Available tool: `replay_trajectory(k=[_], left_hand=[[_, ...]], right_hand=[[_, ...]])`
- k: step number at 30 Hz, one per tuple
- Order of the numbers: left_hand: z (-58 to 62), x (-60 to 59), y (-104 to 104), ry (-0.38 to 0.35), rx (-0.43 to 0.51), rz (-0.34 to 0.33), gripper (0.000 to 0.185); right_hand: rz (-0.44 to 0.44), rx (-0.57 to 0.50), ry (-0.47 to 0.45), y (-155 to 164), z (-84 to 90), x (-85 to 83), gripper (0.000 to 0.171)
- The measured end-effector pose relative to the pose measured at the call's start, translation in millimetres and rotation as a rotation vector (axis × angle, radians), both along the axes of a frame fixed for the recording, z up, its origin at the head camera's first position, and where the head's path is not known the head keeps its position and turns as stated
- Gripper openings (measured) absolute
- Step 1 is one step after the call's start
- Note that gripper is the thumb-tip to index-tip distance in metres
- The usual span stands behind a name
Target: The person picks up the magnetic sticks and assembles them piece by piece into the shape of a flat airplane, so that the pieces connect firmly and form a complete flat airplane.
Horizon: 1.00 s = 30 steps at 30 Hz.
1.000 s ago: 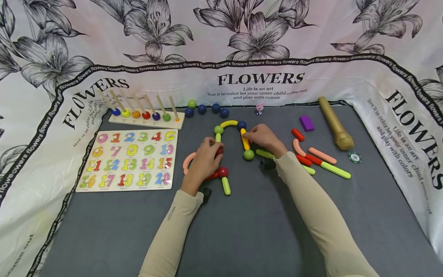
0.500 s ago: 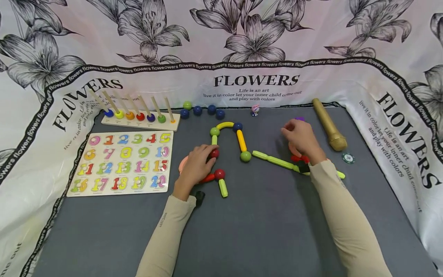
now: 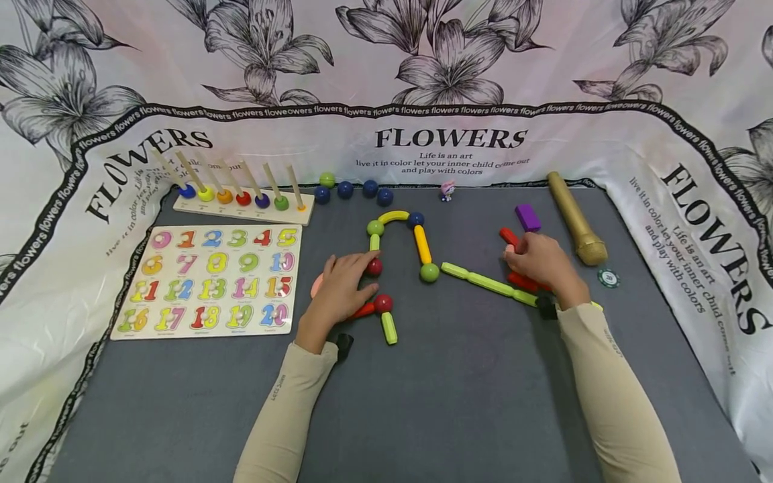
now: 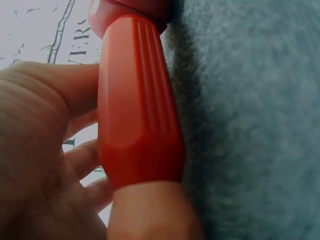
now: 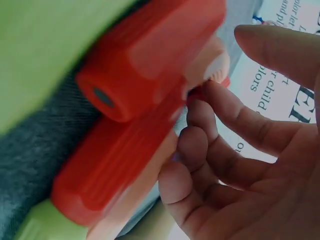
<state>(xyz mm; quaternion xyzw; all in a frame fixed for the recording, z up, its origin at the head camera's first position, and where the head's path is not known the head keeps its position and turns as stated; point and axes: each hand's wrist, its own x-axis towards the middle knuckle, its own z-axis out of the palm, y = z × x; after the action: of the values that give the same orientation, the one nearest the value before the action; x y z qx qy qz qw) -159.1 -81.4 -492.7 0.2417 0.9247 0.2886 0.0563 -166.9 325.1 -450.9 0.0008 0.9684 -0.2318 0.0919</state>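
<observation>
1. Since half a second ago, right hand [image 3: 539, 260] has dropped onto the red sticks [image 3: 523, 280], fingers curled against them.
2. Left hand [image 3: 341, 287] rests flat, fingers straight, beside two red balls [image 3: 374, 267].
3. Four blue balls [image 3: 345, 190] line the far edge.
4. One gold microphone [image 3: 576, 218] lies right.

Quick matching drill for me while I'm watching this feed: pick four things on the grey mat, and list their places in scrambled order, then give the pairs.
Things:
1. purple block
2. gold microphone
3. number puzzle board
4. yellow curved rod

Places:
A. left part of the mat, below the peg board
B. top of the arch, between a green ball and a blue ball
C. far right, by the green chip
D. just above the right hand, left of the microphone

Pairs: 1-D, 2-C, 3-A, 4-B
</observation>
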Motion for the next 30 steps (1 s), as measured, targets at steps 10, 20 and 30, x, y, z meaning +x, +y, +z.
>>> replay_trajectory(k=[10,20,30], left_hand=[[-1.1,6.1,1,-0.027,-0.081,-0.005,0.087],[-3.6,6.8,-2,0.005,0.012,0.072,0.062],[2.4,3.3,3,0.071,0.001,0.101,0.043]], right_hand=[[0.021,0.048,0.076,-7,-0.7,0.8,0.029],[-0.062,0.088,0.103,-10,-0.6,-31.6,0.028],[0.288,-0.062,0.252,-81,21.4,-19.9,0.016]])
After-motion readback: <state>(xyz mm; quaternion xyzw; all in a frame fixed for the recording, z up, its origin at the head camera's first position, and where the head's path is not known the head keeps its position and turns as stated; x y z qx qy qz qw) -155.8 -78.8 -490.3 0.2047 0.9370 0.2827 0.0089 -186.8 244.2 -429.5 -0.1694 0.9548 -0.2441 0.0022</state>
